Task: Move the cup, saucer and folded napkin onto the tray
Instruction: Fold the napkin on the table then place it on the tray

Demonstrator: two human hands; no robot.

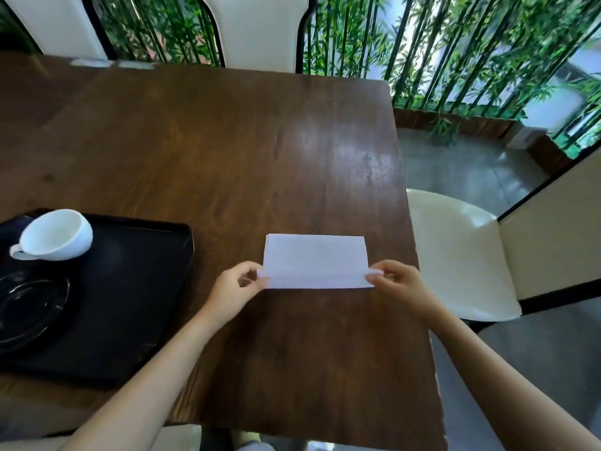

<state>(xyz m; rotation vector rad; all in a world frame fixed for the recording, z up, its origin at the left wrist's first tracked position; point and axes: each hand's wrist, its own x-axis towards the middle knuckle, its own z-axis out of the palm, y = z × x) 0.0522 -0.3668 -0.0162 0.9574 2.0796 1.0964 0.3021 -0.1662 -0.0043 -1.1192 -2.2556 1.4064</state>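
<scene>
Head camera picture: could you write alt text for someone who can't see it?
Two bare hands, left hand and right hand, pinch the near corners of a white folded napkin lying on a dark wooden table. To the left, a black tray already holds a white cup and a dark saucer, set apart. White chairs and green bamboo lie beyond.

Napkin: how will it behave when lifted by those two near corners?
Napkin looks thin and folded, so probably light and floppy, sagging between left hand and right hand. Layers may slip apart unless both pinch firmly.
</scene>
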